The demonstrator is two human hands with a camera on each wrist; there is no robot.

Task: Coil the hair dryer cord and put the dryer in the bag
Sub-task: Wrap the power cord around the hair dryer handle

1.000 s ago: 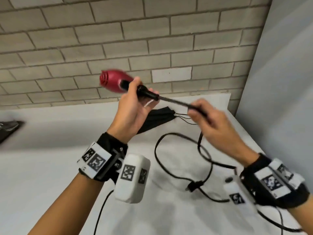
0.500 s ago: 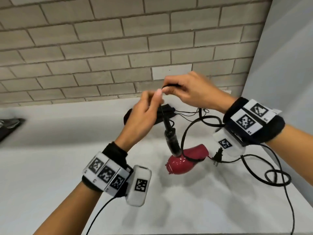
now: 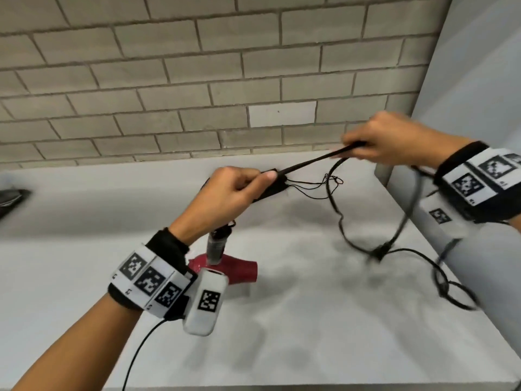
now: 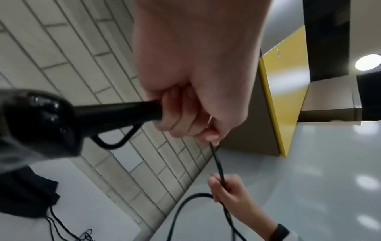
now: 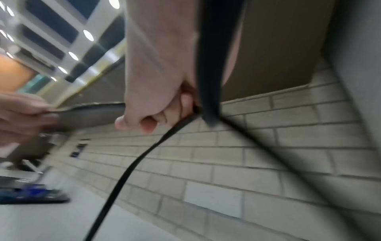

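Low and left of centre in the head view, the red hair dryer (image 3: 225, 270) hangs handle-up just below the left hand (image 3: 225, 194), above the white counter (image 3: 282, 320); whether it touches the counter cannot be told. The left wrist view shows this hand's fingers (image 4: 181, 114) curled at the end of the dryer's black handle, where the cord (image 3: 315, 160) leaves it, and pinching the cord itself. From there the cord runs taut, up and to the right, to the right hand (image 3: 394, 142) in the upper right of the frame, whose fingers (image 5: 148, 121) are closed around it. Beyond that grip the cord drops in loose loops over the right side of the counter, with the plug (image 3: 379, 251) hanging low among them, blurred. Behind the left hand, at frame centre, the black bag (image 3: 270, 190) lies flat on the counter near the brick wall (image 3: 197, 80), its thin drawstrings trailing to the right.
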